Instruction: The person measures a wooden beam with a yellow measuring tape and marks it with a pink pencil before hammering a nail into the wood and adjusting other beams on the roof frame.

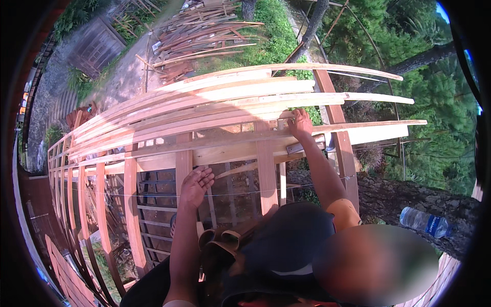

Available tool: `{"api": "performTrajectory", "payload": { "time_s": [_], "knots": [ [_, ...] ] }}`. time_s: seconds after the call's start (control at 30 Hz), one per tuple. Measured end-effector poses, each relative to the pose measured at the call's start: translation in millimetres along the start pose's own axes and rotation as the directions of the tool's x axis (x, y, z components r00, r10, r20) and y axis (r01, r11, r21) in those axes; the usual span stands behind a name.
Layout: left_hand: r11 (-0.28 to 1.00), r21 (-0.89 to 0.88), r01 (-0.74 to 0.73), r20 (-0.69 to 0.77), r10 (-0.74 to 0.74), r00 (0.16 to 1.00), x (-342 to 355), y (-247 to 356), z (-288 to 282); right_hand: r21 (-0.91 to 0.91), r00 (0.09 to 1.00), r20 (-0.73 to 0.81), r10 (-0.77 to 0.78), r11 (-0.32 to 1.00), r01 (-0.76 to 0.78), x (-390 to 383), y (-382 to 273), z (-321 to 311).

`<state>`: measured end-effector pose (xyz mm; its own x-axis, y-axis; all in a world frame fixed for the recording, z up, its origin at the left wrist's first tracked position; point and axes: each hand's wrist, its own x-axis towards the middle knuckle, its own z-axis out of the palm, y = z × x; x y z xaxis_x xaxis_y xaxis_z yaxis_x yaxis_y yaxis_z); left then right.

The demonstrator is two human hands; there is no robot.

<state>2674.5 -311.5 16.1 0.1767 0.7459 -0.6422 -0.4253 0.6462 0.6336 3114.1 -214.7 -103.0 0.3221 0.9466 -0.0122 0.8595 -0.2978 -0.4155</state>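
Right hand (300, 125) at the end of a wooden strip (255, 116); cannot tell whether it grips or merely rests. Strip runs leftward from those fingers, beside several more. Left hand (197, 185), lower and left, released, fingers loosely bent. Beam (227, 153) between the hands (plastic bottle (425, 222) well off, below right of the right hand).
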Motion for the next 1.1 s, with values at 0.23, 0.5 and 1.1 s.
{"api": "performTrajectory", "payload": {
  "time_s": [0.23,0.5,1.1],
  "knots": [
    [0.998,-0.014,0.058,-0.029,-0.059,0.998,9,-6,-4,-0.014,0.972,-0.233,0.033,0.999,-0.038,45,34,-22],
    [0.994,-0.086,0.074,-0.132,-0.085,0.988,-9,-17,-29,-0.063,0.984,-0.098,0.151,0.986,-0.157,35,41,24],
    [0.830,-0.526,-0.187,0.019,0.232,0.973,-17,90,60,0.897,0.905,-0.387,-0.179,0.156,0.414,-69,-60,-254]
  ]
}}
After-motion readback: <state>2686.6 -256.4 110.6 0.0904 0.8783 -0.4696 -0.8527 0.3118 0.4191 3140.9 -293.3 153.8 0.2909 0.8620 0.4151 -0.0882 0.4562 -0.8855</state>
